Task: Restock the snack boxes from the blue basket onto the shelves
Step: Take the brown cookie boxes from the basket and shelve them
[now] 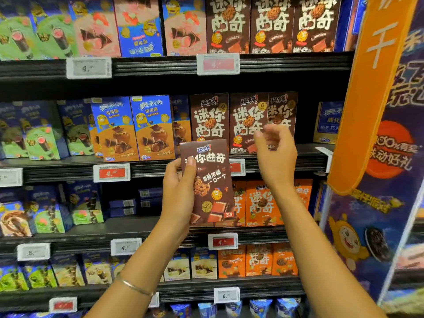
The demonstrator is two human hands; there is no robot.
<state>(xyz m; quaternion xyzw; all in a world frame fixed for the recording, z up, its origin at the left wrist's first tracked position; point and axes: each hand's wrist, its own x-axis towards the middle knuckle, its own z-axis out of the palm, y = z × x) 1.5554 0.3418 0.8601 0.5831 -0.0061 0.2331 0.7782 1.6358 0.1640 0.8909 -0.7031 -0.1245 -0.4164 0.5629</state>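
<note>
A brown snack box is gripped upright by the left hand, with the thumb laid across its front. It is held in front of the shelves, just below a row of matching brown boxes. The right hand is raised before that row with fingers loosely bent and nothing held; whether the boxes are touched cannot be told.

Bright even store light, soft overall blur, wide-angle bowing at edges, dark shadow under shelves
</note>
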